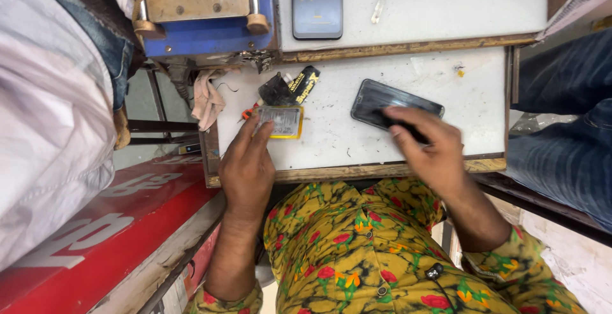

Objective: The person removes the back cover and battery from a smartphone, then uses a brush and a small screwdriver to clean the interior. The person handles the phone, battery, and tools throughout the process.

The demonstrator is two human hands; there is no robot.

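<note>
So this looks like the middle of a phone teardown, parts laid out and being sorted on the counter [395, 138], a scuffed white pull-out board with a worn wooden edge. The left hand [245, 164] lies flat and relaxed, fingers stretched forward so the tips press on a flat battery pack [281, 121], a thin rectangle with a silvery face and yellow wrap around the edges; not gripping it, just pinning it. The right hand [428, 145] is spread loose over the dark phone [392, 105], a slim glossy slab lying at a slight angle, fingertips on its near edge, a bit blurred so I can't tell if it's actually pinched or only touched. Behind the battery sits a small black packet [290, 86] with yellow print, crinkly foil looking, and a limp pinkish rag [205, 97] hangs off the left corner. Higher up there's a second dark phone [317, 3] on the upper shelf, beside a blue machine [204, 17] with a wooden plate. My guess is the next move needs a proper grip on the phone and steady pressure, since that glass looks slippery and the battery is soft enough to bend.
</note>
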